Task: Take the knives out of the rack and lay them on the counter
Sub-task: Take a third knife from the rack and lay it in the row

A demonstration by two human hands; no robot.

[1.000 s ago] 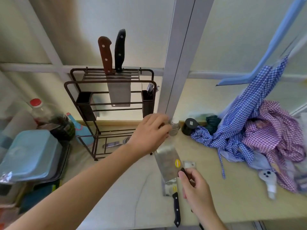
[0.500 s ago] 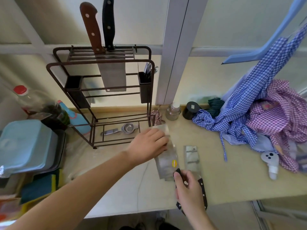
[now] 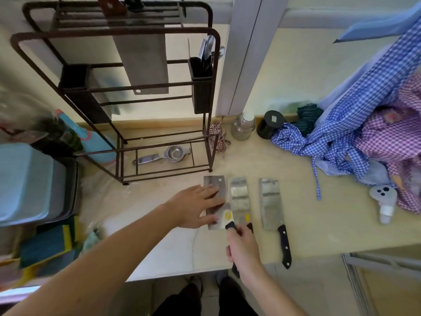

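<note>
Three cleavers lie side by side on the beige counter (image 3: 296,233), blades pointing away from me. My right hand (image 3: 245,249) is closed around the black handle of the left cleaver (image 3: 215,182). Flat on that blade rests my left hand (image 3: 197,205), fingers spread. The middle cleaver (image 3: 239,199) lies against it, and the right cleaver (image 3: 270,201) lies apart with its black handle free. The brown wire rack (image 3: 118,33) stands at the back left. It holds a wide cleaver (image 3: 145,67) with a brown handle and a second knife with a black handle (image 3: 133,0).
A metal strainer (image 3: 164,155) lies on the rack's base. A glass jar (image 3: 242,126), a black cylinder (image 3: 270,124) and piled checked cloths (image 3: 364,124) crowd the back right. Blue tubs (image 3: 25,183) stack at the left. The counter edge runs just below the knife handles.
Both hands have lowered the cleaver from in front of the rack onto the counter, to the left of the other two. The view has tilted down.
</note>
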